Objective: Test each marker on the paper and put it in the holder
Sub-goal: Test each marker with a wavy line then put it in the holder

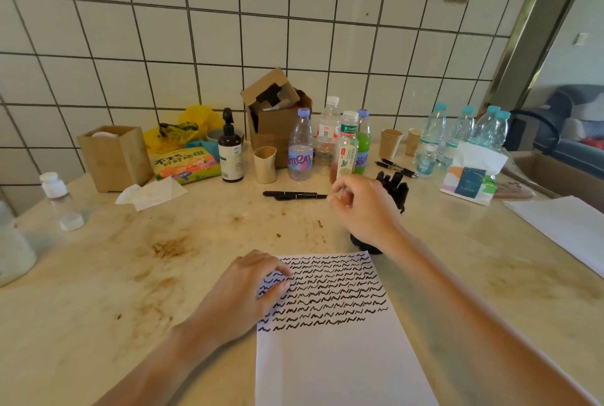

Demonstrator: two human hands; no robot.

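Stained beige marble (183, 275) runs under everything, and nearest you lies the white paper (333, 356), its upper half already filled with rows of black squiggles. Your left hand (242, 294) rests on the sheet's left edge, fingers lightly curled and pressed down, holding nothing. Beyond it your right hand (362, 209) hovers empty — thumb and forefinger nearly closed, as if ready to pinch. Just behind that hand stands the black holder (395, 190), markers already poking from its top. Farther left, two black markers (294, 195) lie side by side on the table, near your fingertips. They look light, rigid and smooth, so they may roll; take one at mid-barrel, not the cap. Bottles and a cardboard box (277, 118) crowd the tiled wall behind.
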